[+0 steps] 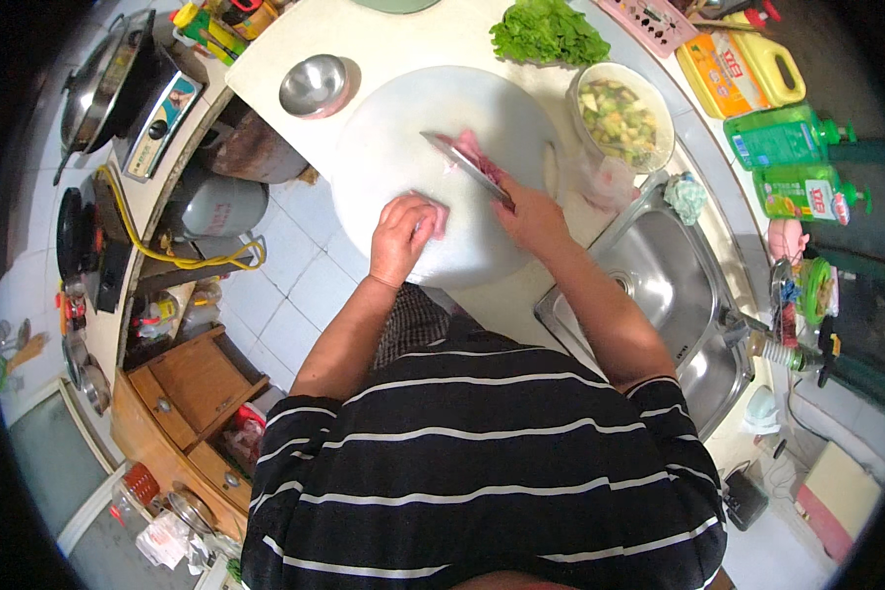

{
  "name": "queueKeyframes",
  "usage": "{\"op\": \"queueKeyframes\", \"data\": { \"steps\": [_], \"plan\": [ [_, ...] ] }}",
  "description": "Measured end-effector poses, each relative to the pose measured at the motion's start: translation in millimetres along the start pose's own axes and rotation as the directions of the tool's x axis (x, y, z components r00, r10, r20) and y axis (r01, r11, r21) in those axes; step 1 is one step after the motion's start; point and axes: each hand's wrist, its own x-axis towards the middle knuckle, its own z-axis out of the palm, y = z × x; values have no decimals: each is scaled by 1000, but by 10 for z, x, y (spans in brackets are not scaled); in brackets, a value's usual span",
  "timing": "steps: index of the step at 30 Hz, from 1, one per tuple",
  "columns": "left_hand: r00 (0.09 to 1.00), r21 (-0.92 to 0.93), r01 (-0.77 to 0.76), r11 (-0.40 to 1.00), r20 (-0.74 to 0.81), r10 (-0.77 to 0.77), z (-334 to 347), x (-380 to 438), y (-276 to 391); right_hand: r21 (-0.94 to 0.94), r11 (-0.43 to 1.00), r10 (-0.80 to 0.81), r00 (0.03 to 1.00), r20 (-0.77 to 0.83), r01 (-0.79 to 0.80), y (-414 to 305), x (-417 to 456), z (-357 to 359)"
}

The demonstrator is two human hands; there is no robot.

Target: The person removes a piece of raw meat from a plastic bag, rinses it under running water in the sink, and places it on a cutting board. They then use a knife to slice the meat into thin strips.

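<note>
A large round white cutting board [383,147] lies on the counter before me. My right hand [535,217] grips a kitchen knife [461,161], its blade pointing away to the upper left. Sliced raw meat [476,151] lies along the far side of the blade; the blade hides part of it. Nearer to me, my left hand [405,232] rests with bent fingers on a piece of raw meat [440,220]. That hand covers much of the piece.
A metal bowl [313,85] stands left of the board. Leafy lettuce [549,33] and a bowl of cut vegetables in liquid [623,122] lie beyond, to the right. A steel sink [656,265] borders the right. Soap bottles [778,140] line the wall; a wok [107,88] is far left.
</note>
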Motion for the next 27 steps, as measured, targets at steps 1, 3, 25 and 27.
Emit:
{"op": "queueKeyframes", "data": {
  "steps": [1,3,25,27],
  "plan": [
    [1000,-2,7,1000,-1,-7,-9,1,3,80,997,9,1000,-20,-7,-25,94,-54],
    [1000,-9,22,1000,-4,-22,-15,-3,16,332,925,117,969,216,-186,-171,239,-251],
    [999,57,-42,997,13,41,-13,-78,86,-125,992,4,969,248,28,-128,-618,-94],
    [998,92,-62,994,19,60,-10,-98,61,-115,993,-5,975,224,31,-143,-680,-122]
  ]
}}
